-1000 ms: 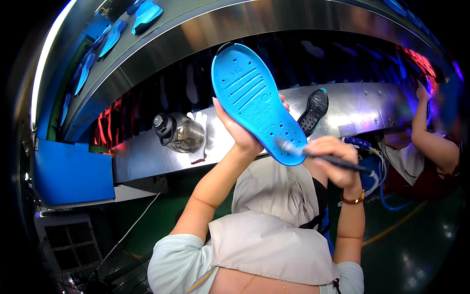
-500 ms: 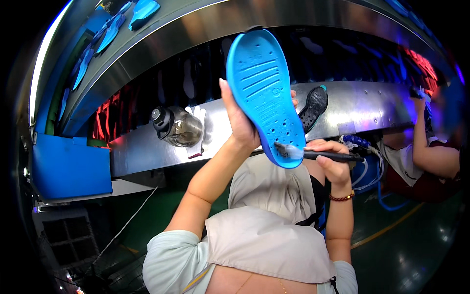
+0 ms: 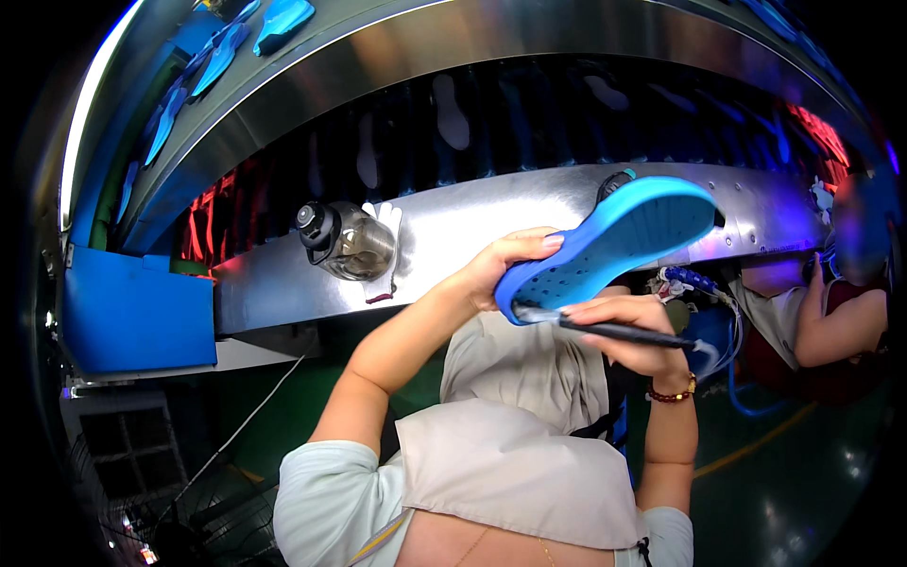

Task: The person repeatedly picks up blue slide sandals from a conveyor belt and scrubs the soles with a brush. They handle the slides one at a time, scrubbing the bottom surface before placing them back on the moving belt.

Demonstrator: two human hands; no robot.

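A blue moulded shoe sole (image 3: 624, 227), dotted with small holes at its near end, is tilted with its far end to the right. My left hand (image 3: 501, 269) grips it by the lower left edge, thumb on top. In my right hand (image 3: 633, 326) is a black-handled brush (image 3: 628, 333) with a pale tube at its back end. The bristles touch the inner side of the sole's near end, partly hidden by the rim. Behind the sole, a black shoe sole (image 3: 616, 180) on the metal bench (image 3: 472, 213) is mostly covered.
A dark-capped clear bottle (image 3: 357, 248) and a white glove (image 3: 385, 283) lie on the bench to the left. Blue pieces (image 3: 219, 61) rest on the upper conveyor at far left. A rack of dark soles stands behind the bench. At right sits another person (image 3: 822, 321), near hoses (image 3: 694, 279).
The blue sole has swung from nearly upright to tilted right, turning its side into view. My left hand moved to its near end. The brush stays at that end.
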